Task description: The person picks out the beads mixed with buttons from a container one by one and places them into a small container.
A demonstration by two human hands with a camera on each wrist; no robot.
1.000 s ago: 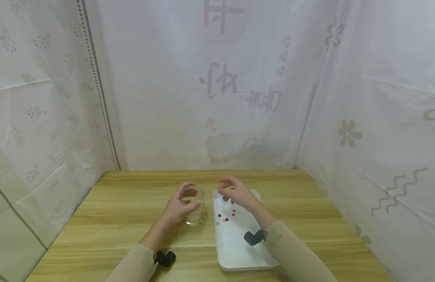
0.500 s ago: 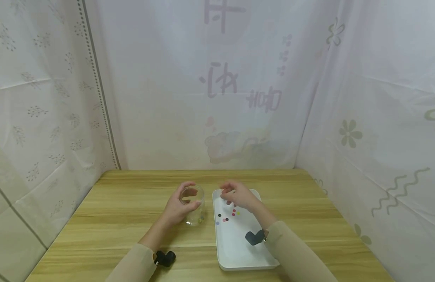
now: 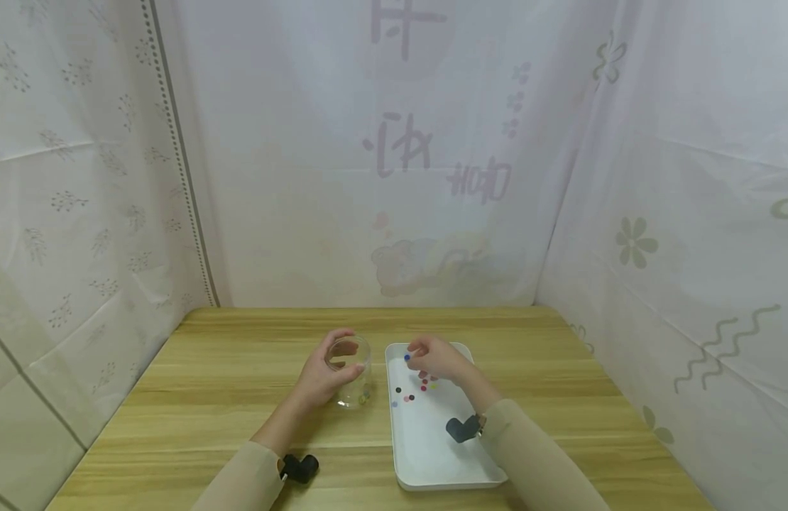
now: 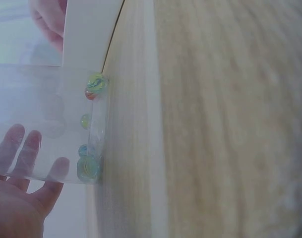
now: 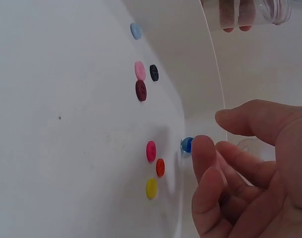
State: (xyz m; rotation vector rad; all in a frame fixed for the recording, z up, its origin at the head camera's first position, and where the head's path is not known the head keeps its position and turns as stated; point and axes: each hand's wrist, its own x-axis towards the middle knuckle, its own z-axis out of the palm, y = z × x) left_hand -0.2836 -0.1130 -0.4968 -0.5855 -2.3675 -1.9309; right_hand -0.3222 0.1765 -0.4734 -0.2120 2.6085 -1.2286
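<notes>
My left hand (image 3: 322,376) grips a clear jar (image 3: 352,392) from its left side, fingers and thumb around the wall. Several glass marbles (image 4: 89,167) lie at the jar's bottom in the left wrist view. Over the far end of a white tray (image 3: 426,447) is my right hand (image 3: 435,358), its fingers bent and the thumb apart from them. A round blue piece (image 5: 187,144), glossy like a marble, sits by the tray wall right beside a fingertip. Whether the finger touches it I cannot tell.
Several buttons lie in the tray, among them a yellow button (image 5: 151,188), a pink button (image 5: 140,71), a dark red button (image 5: 141,90) and a light blue button (image 5: 136,30). Curtains (image 3: 394,234) stand behind the wooden table (image 3: 177,419).
My right hand has come lower and slightly right over the tray, the blue piece showing again beside its fingers. The left hand and the jar have stayed in place.
</notes>
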